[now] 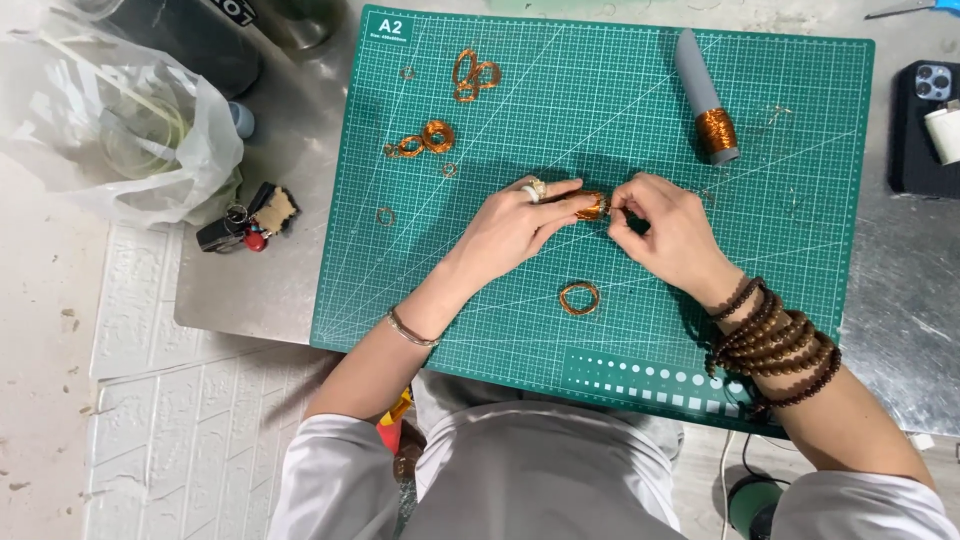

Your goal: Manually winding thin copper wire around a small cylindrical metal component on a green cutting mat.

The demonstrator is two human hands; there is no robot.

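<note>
Over the middle of a green cutting mat [640, 100], my left hand [515, 225] and my right hand [665, 225] meet on a small coil of copper wire [592, 206]. The left hand's thumb and fingers pinch the coil from the left. Fingertips of the right hand pinch at its right side. A finished copper wire ring [579, 297] lies on the mat just below my hands. A grey spool of copper wire [708, 95] lies at the upper right of the mat.
More copper wire rings lie at the mat's upper left [425, 138] and top [473, 74]. A clear plastic bag [120, 130] and keys [245, 222] sit left of the mat. A phone [925, 125] lies at the right on the metal table [905, 290].
</note>
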